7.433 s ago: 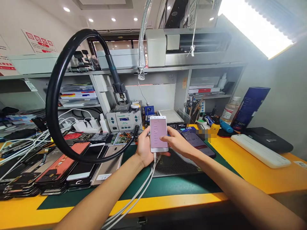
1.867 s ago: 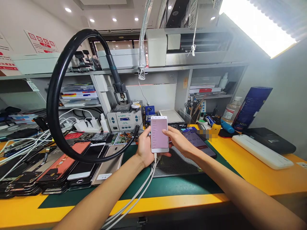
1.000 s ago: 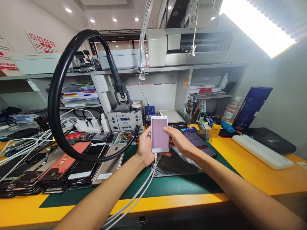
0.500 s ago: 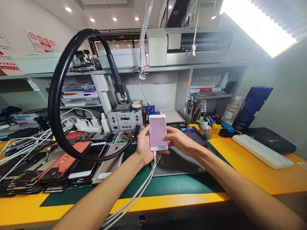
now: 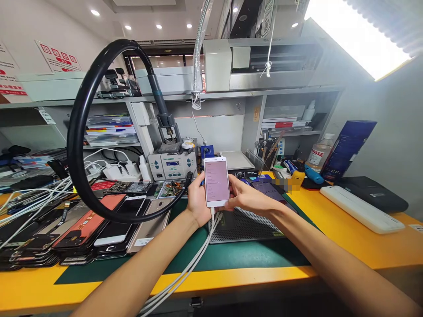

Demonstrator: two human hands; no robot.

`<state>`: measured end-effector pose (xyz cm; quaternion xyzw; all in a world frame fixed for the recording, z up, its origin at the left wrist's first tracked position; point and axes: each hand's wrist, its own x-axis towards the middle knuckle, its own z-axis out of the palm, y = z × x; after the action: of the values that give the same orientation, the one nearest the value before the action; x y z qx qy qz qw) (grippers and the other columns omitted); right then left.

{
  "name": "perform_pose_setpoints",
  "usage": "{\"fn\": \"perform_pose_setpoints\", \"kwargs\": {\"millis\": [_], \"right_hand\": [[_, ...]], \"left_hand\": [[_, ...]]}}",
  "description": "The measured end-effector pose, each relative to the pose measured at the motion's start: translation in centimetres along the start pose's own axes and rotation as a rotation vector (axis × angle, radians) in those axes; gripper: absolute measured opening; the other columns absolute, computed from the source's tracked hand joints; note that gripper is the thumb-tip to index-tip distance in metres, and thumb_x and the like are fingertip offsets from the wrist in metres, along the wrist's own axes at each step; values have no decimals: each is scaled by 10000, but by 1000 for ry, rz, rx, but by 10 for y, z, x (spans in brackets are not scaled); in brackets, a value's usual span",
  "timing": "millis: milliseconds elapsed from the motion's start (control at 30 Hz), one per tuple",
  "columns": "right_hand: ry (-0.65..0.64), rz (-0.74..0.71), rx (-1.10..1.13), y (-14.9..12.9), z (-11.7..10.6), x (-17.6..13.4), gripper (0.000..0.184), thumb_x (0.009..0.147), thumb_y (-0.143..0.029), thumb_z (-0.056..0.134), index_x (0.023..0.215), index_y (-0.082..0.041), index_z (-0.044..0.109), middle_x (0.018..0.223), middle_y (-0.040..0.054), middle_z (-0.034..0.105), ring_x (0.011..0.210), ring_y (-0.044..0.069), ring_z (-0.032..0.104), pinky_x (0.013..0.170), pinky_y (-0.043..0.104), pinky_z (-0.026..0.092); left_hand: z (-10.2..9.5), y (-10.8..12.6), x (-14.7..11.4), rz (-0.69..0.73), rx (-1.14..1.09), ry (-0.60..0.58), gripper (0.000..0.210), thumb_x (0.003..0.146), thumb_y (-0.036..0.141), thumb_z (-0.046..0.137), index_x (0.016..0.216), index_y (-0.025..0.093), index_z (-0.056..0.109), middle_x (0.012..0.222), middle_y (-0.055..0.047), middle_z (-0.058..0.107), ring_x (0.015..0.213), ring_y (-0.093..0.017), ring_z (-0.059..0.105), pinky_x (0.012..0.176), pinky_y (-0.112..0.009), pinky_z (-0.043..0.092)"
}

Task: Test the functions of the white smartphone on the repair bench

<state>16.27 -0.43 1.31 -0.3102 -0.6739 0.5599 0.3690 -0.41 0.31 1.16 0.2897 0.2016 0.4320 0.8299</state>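
A white smartphone [image 5: 217, 181], its screen lit with a list of text lines, is held upright in front of me. My left hand [image 5: 197, 200] grips it along its left edge, palm behind it. My right hand [image 5: 246, 194] holds the right side, with the thumb at the lower right corner of the phone. A white charging cable [image 5: 212, 212] is plugged into the bottom edge and runs down toward me, beside other white cables [image 5: 194, 259]. Below the hands lies a black perforated pad [image 5: 244, 231] on a green mat [image 5: 264, 253].
Stacks of phones [image 5: 115, 224] and phone parts fill the left side. A thick black hose [image 5: 77, 110] loops above them from a grey soldering station [image 5: 173, 165]. On the right lie a white power bank [image 5: 360, 207], a black case [image 5: 372, 192] and a clear bottle [image 5: 320, 152].
My right thumb has moved down from the lower part of the screen to the phone's bottom right corner. The phone has shifted slightly left, and its screen text has changed position.
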Motion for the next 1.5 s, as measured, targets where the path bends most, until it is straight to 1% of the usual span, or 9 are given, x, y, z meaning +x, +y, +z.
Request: {"fn": "perform_pose_setpoints", "kwargs": {"millis": [167, 333, 433, 533, 767, 1000, 1167, 1333, 1500], "right_hand": [[17, -15, -4, -1, 2, 0, 604, 604, -42, 616, 1157, -229, 464, 850, -44, 546, 701, 137, 490, 566, 268, 386], [131, 50, 10, -9, 7, 0, 464, 642, -99, 622, 1086, -213, 547, 868, -12, 603, 742, 158, 538, 619, 286, 424], [211, 74, 78, -10, 8, 2, 347, 711, -208, 634, 1057, -209, 609, 919, 22, 642, 771, 179, 561, 629, 298, 433], [246, 79, 152, -7, 6, 4, 274, 795, -358, 637, 1025, -210, 639, 862, 26, 644, 734, 180, 558, 616, 297, 424], [230, 70, 206, -2, 5, 6, 363, 885, -551, 588, 970, -201, 635, 738, 8, 618, 612, 161, 526, 552, 284, 390], [294, 76, 192, 2, 3, 6, 386, 875, -576, 615, 900, -190, 623, 728, 6, 601, 622, 145, 498, 580, 282, 358], [273, 80, 214, -1, 5, 6, 398, 869, -584, 596, 833, -188, 601, 650, -8, 554, 560, 137, 440, 554, 288, 317], [296, 89, 223, -3, 6, 7, 403, 880, -586, 560, 854, -186, 600, 658, -8, 549, 573, 138, 440, 564, 283, 329], [327, 94, 235, -4, 7, 7, 382, 874, -572, 561, 871, -191, 587, 647, -27, 493, 558, 128, 382, 540, 274, 302]], "left_hand": [[-1, -1, 1, -1, -10, 9, 610, 995, 551, 374, 1273, 101, 677, 965, -164, 751, 804, -297, 735, 693, -446, 621], [4, 0, -3, 13, -2, 22, 614, 1007, 538, 347, 1306, 98, 655, 974, -170, 746, 797, -289, 731, 673, -443, 624], [7, -2, -4, 26, 11, 29, 604, 1013, 529, 344, 1335, 110, 635, 984, -165, 744, 808, -287, 730, 671, -443, 624], [6, -3, -4, 22, 24, 4, 605, 1015, 543, 341, 1351, 129, 626, 1001, -159, 743, 831, -291, 730, 684, -445, 623], [6, -6, -4, 15, 23, -56, 620, 1016, 559, 329, 1357, 128, 616, 1023, -167, 738, 860, -301, 729, 715, -455, 618], [7, -6, -6, 22, 29, -57, 598, 1015, 547, 336, 1349, 139, 619, 1018, -161, 740, 842, -296, 730, 716, -453, 614], [7, -6, -6, 17, 22, -65, 590, 1014, 537, 341, 1348, 137, 620, 1017, -163, 740, 831, -295, 731, 707, -451, 613], [8, -6, -6, 12, 31, -48, 613, 1012, 550, 334, 1344, 123, 623, 1004, -169, 739, 836, -298, 730, 710, -451, 612], [7, -6, -6, 12, 32, -51, 626, 1014, 555, 325, 1332, 113, 632, 997, -170, 740, 842, -300, 730, 709, -452, 615]]}}
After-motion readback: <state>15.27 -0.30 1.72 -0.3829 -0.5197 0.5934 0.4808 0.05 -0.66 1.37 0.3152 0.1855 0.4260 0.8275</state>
